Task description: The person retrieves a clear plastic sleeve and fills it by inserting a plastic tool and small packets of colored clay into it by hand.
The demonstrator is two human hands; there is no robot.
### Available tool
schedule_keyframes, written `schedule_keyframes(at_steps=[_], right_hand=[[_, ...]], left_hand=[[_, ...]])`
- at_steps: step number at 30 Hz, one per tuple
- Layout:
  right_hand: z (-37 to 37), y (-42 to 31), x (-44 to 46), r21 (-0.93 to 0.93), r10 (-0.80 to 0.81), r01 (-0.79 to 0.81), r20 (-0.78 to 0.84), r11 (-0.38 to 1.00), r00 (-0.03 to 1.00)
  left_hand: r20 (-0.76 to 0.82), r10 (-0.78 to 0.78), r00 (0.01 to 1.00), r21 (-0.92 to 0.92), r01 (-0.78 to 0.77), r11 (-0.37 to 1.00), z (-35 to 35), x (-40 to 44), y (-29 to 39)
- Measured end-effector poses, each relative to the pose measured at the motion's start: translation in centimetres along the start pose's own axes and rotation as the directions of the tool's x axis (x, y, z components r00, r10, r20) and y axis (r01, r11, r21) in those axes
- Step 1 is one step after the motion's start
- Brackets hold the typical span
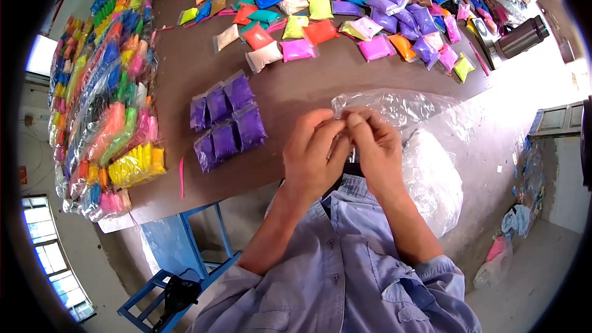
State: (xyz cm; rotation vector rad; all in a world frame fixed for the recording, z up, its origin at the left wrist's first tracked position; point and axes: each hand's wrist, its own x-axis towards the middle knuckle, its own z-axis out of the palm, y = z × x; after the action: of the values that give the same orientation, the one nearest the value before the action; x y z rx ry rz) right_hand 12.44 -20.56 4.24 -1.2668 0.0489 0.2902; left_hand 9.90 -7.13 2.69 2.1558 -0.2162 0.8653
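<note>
My left hand [316,148] and my right hand [376,148] are close together above the table's front edge, with thumbs and forefingers pinched. Between the fingertips is the edge of a clear plastic bag [394,106], which spreads out behind and to the right of my right hand. To the left of my hands, purple packets [223,137] lie in two rows on the brown table [246,170]. A white, puffed plastic bag [430,179] hangs at the table edge, right of my right forearm.
Many coloured packets [320,9] cover the back of the table. Bagged bundles [114,117] are stacked at the left edge. A pink strip [182,177] lies near them. A dark cylindrical object [523,37] is at the back right. Below stands a blue stool [176,246].
</note>
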Motion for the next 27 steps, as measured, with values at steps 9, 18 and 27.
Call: schedule_keyframes(at_steps=[9, 18, 27], right_hand=[[-0.7, 1.5, -0.3, -0.015, -0.129, 0.13, 0.056, 0.991, 0.99], [-0.8, 1.9, -2.0, 0.035, -0.101, 0.102, -0.01, 0.994, 0.995], [-1.3, 2.2, -2.2, 0.135, 0.015, -0.006, -0.066, 0.991, 0.998]], left_hand=[[0.189, -0.52, 0.833, -0.328, 0.553, 0.766, -0.9, 0.9, -0.8], [0.264, -0.705, 0.658, -0.517, 0.714, 0.472, 0.1, 0.7, -2.4], [0.274, -0.711, 0.648, -0.603, 0.691, 0.398, 0.1, 0.7, -2.4]])
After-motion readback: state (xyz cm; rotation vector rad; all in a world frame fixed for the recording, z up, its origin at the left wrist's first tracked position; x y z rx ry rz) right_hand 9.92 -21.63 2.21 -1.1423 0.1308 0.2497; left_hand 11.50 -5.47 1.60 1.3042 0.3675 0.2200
